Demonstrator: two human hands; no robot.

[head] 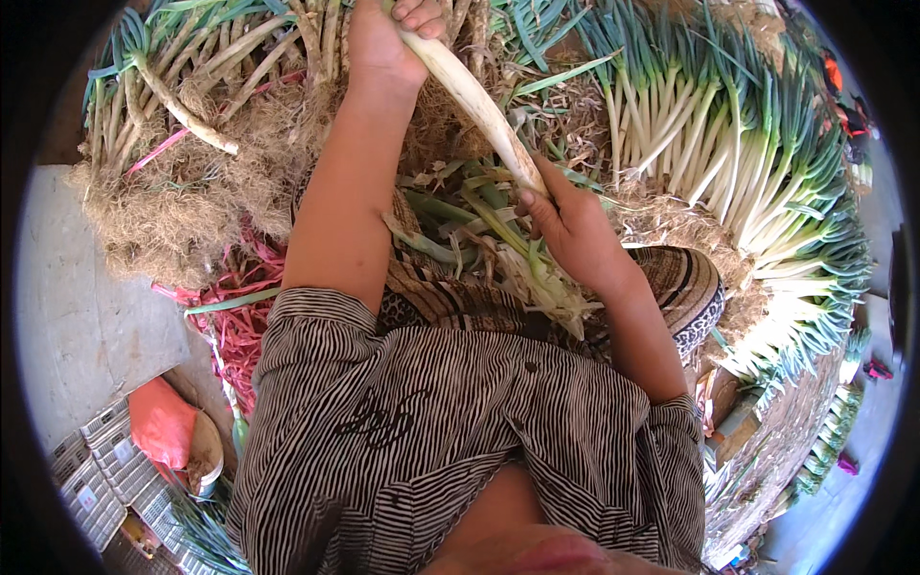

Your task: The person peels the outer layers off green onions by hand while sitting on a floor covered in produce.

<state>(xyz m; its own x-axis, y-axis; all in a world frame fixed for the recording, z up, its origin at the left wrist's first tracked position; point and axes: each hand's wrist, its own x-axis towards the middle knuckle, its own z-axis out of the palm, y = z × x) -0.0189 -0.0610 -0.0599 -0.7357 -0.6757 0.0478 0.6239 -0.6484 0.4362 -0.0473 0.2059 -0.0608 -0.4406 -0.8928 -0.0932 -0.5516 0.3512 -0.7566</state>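
Observation:
A thick pale Welsh onion stalk [478, 104] slants across in front of me, held at both ends. My left hand [388, 43] grips its upper part near the top of the view, so the stalk beyond the fist is mostly hidden. Thumb and fingers of my right hand [578, 233] close on the lower, browner end. Peeled leaves and skins [503, 244] lie in my lap, over the patterned trousers [661, 287]. Untrimmed onions with dry, matted roots [208, 208] are heaped beyond and left of my left arm.
Cleaner onions [690, 136] fan out in a long curved row at the right, roots [733, 287] inward. Red plastic strips [244, 316] pile beside my left arm. Lower left are a bucket [207, 456], a red bag [162, 424] and plastic crates [108, 460].

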